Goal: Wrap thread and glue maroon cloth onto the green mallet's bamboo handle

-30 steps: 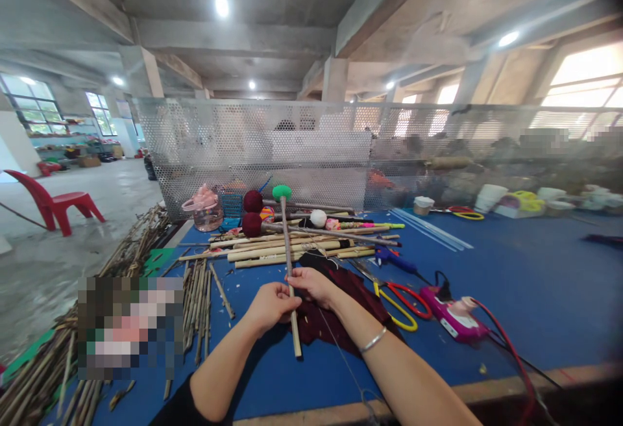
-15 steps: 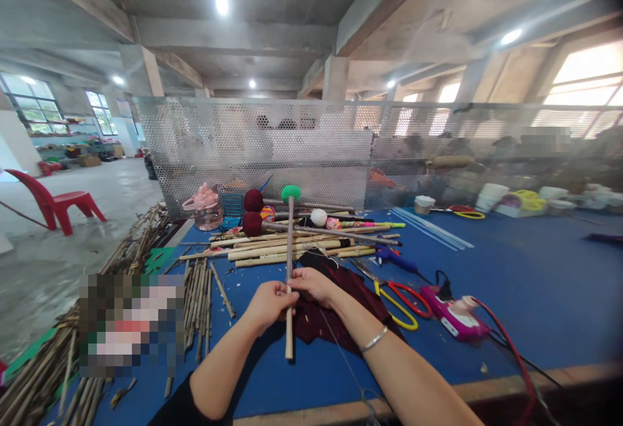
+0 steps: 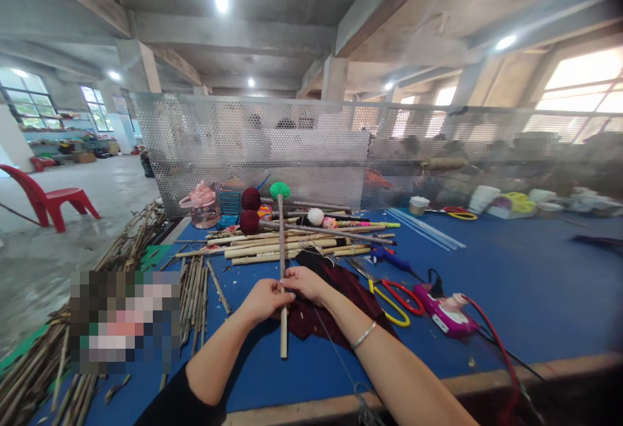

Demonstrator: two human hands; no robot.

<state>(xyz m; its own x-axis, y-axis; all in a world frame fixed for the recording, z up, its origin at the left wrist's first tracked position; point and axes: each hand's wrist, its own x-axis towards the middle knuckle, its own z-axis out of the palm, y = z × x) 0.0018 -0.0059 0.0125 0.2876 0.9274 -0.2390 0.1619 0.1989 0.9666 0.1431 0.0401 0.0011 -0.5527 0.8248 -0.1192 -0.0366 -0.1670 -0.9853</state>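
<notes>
A long wooden mallet (image 3: 281, 238) with a fuzzy green head stands almost upright in the view, head at the far end. My left hand (image 3: 263, 299) pinches its shaft from the left, near the lower end. My right hand (image 3: 305, 282) grips the same shaft just above, thumb and fingers closed on it. Below my right hand lies a dark maroon cloth (image 3: 348, 286), partly under the wrist. A thin thread (image 3: 335, 345) trails across the table toward the front edge.
Beyond the hands lie several wooden sticks (image 3: 243, 252) and mallets with maroon heads (image 3: 250, 222). To the right are scissors (image 3: 394, 302), a blue glue gun (image 3: 389, 255) and a magenta power strip (image 3: 445, 312). Twigs (image 3: 195, 296) cover the left side; a perforated metal screen (image 3: 204, 134) stands behind.
The view has shifted slightly, so most things sit a little further left. Both hands keep their hold on the mallet shaft, with hardly any change in grip.
</notes>
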